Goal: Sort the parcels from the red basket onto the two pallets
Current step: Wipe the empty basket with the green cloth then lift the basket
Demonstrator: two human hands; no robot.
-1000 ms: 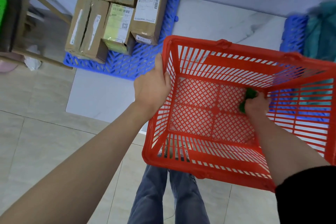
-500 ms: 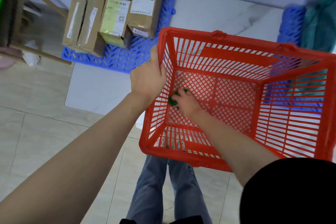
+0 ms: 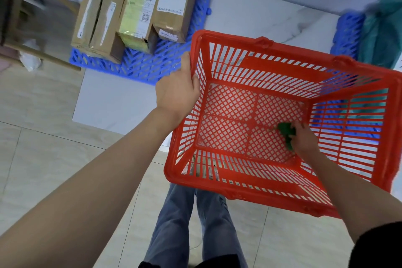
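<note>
1. Red basket (image 3: 256, 193), frame centre: glossy moulded plastic, slatted walls, lattice bottom.
2. Parcels (image 3: 139, 13), upper left: matt brown cardboard, paper labels, shiny tape.
3. Blue pallet (image 3: 139, 67) beneath: plastic openwork.
4. Floor (image 3: 43, 159): smooth, faintly glossy tile.
5. Trousers (image 3: 174, 228), bottom: matt denim.

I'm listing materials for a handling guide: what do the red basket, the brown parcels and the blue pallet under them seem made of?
Red lattice basket: moulded plastic, slightly glossy, by its uniform slots and grid.
Brown box parcels: matte corrugated cardboard probably, with taped seams and paper labels.
Blue grid pallet: moulded plastic, seemingly, by its regular openwork.
</note>
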